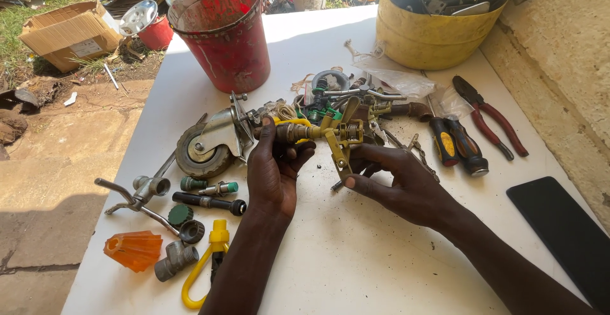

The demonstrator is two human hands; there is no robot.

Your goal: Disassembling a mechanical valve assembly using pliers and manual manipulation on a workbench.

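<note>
Gripping a yellow sprinkler head point(330, 134), the left hand point(272, 174) and right hand point(395, 178) curl closed around it.

Hard daylight, outdoors. White worktop point(356, 258) is bright, near overexposed at the far end beside the red bucket point(222, 35). Light falls from the upper right: the bucket casts its shadow to the left, and short dark shadows sit under the hands point(343, 175) and the small parts. Ground at lower left lies in deep shade. Focus sharp across the centre. Wide-angle bending at the edges; the yellow tub point(432, 35) leans.
</note>
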